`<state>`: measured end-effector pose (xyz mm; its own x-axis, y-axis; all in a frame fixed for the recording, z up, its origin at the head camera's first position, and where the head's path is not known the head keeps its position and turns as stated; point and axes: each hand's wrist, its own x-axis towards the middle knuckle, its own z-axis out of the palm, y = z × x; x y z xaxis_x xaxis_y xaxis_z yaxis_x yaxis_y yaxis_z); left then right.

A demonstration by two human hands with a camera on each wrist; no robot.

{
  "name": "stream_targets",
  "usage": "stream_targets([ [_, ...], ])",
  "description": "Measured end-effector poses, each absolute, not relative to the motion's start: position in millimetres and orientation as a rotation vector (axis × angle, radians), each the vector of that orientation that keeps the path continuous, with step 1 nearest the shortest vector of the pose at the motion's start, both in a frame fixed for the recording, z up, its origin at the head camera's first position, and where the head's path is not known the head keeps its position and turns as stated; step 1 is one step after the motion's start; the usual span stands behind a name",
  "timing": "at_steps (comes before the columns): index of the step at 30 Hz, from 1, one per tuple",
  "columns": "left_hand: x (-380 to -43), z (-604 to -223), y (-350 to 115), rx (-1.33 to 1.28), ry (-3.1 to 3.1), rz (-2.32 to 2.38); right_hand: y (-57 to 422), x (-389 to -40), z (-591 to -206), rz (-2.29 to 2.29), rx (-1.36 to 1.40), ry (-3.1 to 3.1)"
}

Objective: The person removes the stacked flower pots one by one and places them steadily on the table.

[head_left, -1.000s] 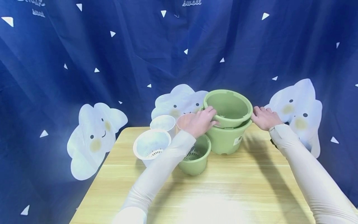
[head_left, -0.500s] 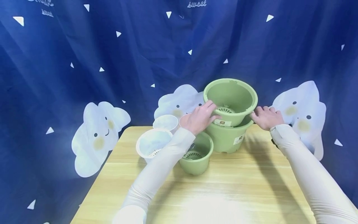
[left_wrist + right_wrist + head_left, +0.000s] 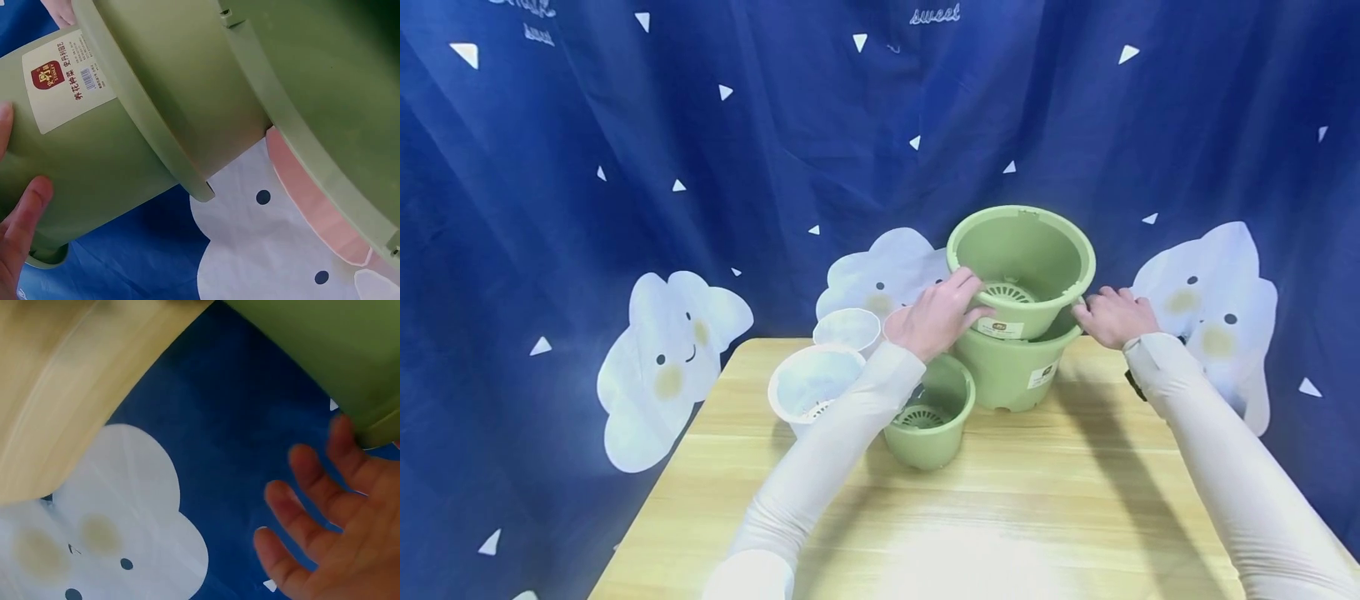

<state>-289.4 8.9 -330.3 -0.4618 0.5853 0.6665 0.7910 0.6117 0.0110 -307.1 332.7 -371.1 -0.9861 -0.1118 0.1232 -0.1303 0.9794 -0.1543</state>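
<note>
A green flowerpot (image 3: 1018, 242) with slotted drainage holes sits raised and tilted toward me in the mouth of a larger green flowerpot (image 3: 1003, 375). My left hand (image 3: 936, 317) grips the upper pot at its left front. In the left wrist view, its fingers (image 3: 28, 209) lie on the wall of that pot, near the white label (image 3: 69, 81). On the other side my right hand (image 3: 1116, 317) holds the lower pot at its right rim. The right wrist view shows its fingers (image 3: 300, 512) spread and bent beside that rim; the thumb is mostly hidden.
A small green flowerpot (image 3: 925, 446) stands in front of the pair. To its left are two white pots (image 3: 805, 375), and a pink pot (image 3: 312, 203) is half hidden behind my left hand. The wooden table (image 3: 1037, 492) ends at a blue curtain (image 3: 760, 150).
The upper flowerpot has risen out of the lower one and tipped so its slotted base shows. My left hand moved up slightly with it; my right hand stayed nearly in place.
</note>
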Motion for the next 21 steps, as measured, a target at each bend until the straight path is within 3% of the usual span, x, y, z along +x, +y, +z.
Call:
stream_targets([
  [21,-290.4,-329.1,13.3,-1.081,-2.097,-0.483,335.3,-304.4,-364.9,0.249,0.133,-3.037],
])
